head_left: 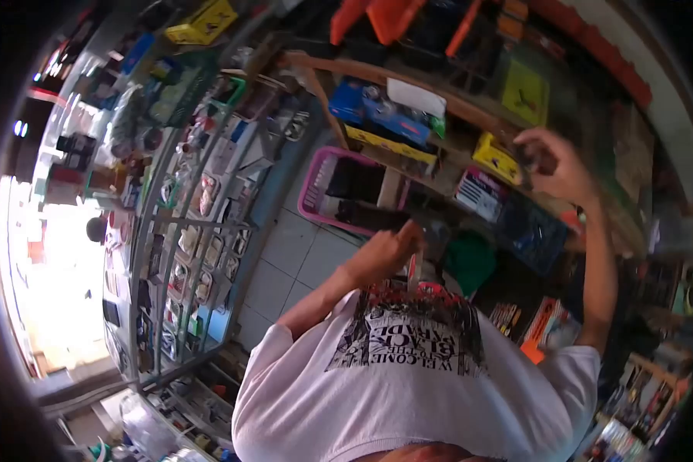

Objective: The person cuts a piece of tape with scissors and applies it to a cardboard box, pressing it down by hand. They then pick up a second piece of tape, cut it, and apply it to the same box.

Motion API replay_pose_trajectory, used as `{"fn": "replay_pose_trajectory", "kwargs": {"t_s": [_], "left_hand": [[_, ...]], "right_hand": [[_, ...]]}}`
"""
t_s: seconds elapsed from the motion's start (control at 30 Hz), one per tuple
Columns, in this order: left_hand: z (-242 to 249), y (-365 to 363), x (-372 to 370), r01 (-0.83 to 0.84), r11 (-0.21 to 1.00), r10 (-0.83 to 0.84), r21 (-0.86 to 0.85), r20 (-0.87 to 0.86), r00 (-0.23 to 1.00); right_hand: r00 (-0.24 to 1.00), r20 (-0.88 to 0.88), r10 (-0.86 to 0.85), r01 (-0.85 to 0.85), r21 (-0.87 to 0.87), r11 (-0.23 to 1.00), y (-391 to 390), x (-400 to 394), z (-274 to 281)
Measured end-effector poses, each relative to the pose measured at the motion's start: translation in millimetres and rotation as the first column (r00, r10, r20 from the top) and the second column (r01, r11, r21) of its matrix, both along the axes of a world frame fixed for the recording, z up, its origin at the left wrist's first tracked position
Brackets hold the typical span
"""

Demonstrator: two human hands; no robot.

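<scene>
The left hand (399, 245) is lifted in front of the chest, its fingers curled in, near the corner of a pink plastic basket (306, 185). Its grip is blurred, and whether it pinches anything cannot be told. Close to the fingertips is a dark elongated item (369, 218) lying across the near side of the basket; contact between them is unclear. A black folded-looking item (354, 181) lies beyond it in the same basket, which sits on the tiled floor (285, 250).

The right hand (558, 173) is raised beside the wooden shelf unit (450, 181), fingers bent and apart from the thumb. Something dark shows by the fingertips, but blur hides whether the grip holds it. The nearest clear thing is a yellow box (497, 158) on the shelf, just beside the fingers.

Farther along that shelf is a blue box (400, 122) with a white sheet (416, 98) over its top. A striped pack (481, 194) and a dark blue case (533, 235) lie below the yellow box, nearer the body. The case and a green rounded item (470, 262) crowd the space between the two forearms.

The shelf edge stands between the basket and the upper goods. To the left, a metal-framed glass display case (158, 254) full of small packs bounds the floor.
</scene>
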State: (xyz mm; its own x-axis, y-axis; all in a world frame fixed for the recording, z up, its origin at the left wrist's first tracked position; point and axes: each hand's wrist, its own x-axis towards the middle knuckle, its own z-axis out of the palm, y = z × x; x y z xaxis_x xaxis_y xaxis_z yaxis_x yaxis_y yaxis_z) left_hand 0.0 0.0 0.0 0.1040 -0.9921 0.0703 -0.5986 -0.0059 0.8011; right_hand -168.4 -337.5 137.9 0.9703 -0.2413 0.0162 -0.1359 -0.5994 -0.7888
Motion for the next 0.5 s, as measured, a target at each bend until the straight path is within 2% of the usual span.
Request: {"fn": "replay_pose_trajectory", "kwargs": {"t_s": [0.07, 0.1, 0.17, 0.2, 0.23, 0.4, 0.5], "left_hand": [[20.3, -1.2, 7.9, 0.081, 0.997, -0.082, -0.014, -0.042, 0.996], [-3.7, -16.7, 12.2, 0.139, 0.989, -0.139, -0.048, 0.009, 0.99], [-8.4, -22.8, 8.3, 0.24, 0.962, -0.238, -0.131, 0.035, 0.971], [-17.8, -23.8, 5.3, 0.246, 0.954, -0.242, -0.173, 0.04, 0.969], [-11.2, -24.7, 6.5, 0.274, 0.951, -0.273, -0.146, 0.023, 0.962], [2.8, -31.1, 11.7, 0.37, 0.927, -0.368, -0.055, 0.038, 0.929], [-6.3, -36.5, 10.8, 0.421, 0.905, -0.425, 0.057, 0.107, 0.899]], "right_hand": [[0.973, -0.183, 0.14, -0.136, 0.039, 0.99, 43.1, 0.2, 18.6], [0.949, -0.241, 0.204, -0.199, 0.044, 0.979, 48.2, -3.5, -13.0], [0.844, -0.418, 0.336, -0.33, 0.088, 0.94, 75.0, -14.8, -16.4], [0.815, -0.455, 0.359, -0.351, 0.107, 0.93, 82.8, -25.1, -26.1], [0.787, -0.48, 0.386, -0.374, 0.126, 0.919, 92.4, -31.5, -37.2], [0.753, -0.512, 0.414, -0.312, 0.276, 0.909, 108.6, -55.5, -58.9], [0.747, -0.54, 0.388, -0.292, 0.258, 0.921, 111.4, -60.7, -70.1]]}}
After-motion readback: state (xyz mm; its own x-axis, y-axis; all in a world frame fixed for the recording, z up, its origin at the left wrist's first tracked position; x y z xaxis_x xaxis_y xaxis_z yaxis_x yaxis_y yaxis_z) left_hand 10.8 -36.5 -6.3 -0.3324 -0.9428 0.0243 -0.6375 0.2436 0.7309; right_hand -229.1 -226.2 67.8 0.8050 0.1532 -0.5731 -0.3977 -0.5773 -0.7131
